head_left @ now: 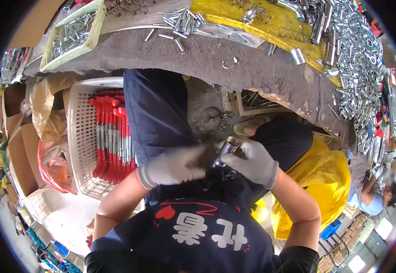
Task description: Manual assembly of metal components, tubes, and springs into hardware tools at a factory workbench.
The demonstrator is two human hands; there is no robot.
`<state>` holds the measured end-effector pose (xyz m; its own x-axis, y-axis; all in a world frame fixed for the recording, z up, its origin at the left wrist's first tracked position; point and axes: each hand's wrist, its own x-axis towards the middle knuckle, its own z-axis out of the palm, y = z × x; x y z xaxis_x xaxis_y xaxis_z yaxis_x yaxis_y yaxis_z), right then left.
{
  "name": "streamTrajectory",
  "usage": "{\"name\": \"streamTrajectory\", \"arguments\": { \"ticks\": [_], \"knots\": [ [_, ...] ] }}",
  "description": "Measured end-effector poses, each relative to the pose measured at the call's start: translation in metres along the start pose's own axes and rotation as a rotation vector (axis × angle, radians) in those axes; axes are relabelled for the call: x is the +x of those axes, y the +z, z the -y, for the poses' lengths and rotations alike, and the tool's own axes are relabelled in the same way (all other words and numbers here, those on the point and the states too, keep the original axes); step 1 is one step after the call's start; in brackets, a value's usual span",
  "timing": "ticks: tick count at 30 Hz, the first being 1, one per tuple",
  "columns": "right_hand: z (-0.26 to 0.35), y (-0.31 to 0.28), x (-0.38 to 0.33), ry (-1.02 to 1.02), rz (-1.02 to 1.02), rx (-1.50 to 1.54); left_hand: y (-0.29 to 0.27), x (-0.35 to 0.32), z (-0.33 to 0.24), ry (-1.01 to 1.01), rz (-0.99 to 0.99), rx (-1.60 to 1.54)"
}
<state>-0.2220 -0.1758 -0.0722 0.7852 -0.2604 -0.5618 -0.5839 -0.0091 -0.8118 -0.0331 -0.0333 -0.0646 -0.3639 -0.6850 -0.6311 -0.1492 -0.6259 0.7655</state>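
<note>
Hands, two (gloved): right hand [251,162] gripping one metal tube [225,150], left hand [173,166] alongside.

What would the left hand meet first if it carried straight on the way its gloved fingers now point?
Most likely the short shiny metal tube gripped by the right hand. The left hand points across toward it over the lap, its blurred fingers already at or near the tube's end; whether they touch is unclear.

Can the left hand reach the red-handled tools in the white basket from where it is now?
Probably yes: the left hand is beside the white basket, whose top is open, and nothing covers the red-handled tools.
</note>
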Motion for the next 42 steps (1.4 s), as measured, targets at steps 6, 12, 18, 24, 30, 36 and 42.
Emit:
{"name": "streamTrajectory", "arguments": {
  "ticks": [6, 12, 18, 24, 30, 36, 42],
  "knots": [
    [0.055, -0.023, 0.014, -0.112, 0.141, -0.833, -0.003, 0.045, 0.02, 0.566, -0.478, -0.117],
    [0.094, -0.133, 0.071, -0.711, -0.686, -1.485, 0.002, 0.067, 0.039, 0.501, -0.519, -0.29],
    [0.099, -0.162, 0.078, -0.661, -0.52, -1.632, 0.017, 0.072, 0.051, 0.44, -0.495, -0.382],
    [0.097, -0.068, 0.028, -0.521, -0.587, -0.248, 0.032, 0.067, 0.074, 0.319, -0.508, -0.409],
    [0.001, 0.006, 0.021, -0.348, -0.157, -0.235, 0.026, 0.072, 0.062, 0.278, -0.556, -0.327],
    [-0.004, 0.02, 0.022, -0.627, -0.248, -0.76, 0.026, 0.066, 0.062, 0.297, -0.556, -0.327],
    [0.002, 0.032, 0.017, -0.613, -0.25, -1.072, 0.025, 0.065, 0.064, 0.343, -0.56, -0.337]
  ]
}}
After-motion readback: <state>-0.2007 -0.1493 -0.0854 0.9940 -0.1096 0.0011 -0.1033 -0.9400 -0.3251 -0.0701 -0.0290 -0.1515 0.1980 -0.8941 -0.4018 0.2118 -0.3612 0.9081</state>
